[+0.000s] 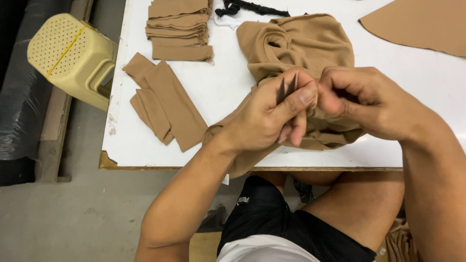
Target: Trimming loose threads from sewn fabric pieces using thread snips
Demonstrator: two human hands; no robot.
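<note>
Your left hand [272, 114] pinches small dark snips [287, 87], blades pointing up and away, just beside your right hand [361, 99], which is clenched on the tan garment [296, 43] bunched at the table [272, 157] edge, seemingly holding a seam.

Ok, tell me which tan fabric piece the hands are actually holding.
The bunched tan garment at the table's near edge, pinched by both hands; the other pieces lie flat or stacked, untouched.

tan garment [296, 46]: the part under both hands is hidden
dark tool [286, 87]: mostly covered by left hand [272, 114], kind unclear
flat tan piece [422, 26]: cut off at the right edge
tabletop [233, 73]: runs past the top edge
</note>
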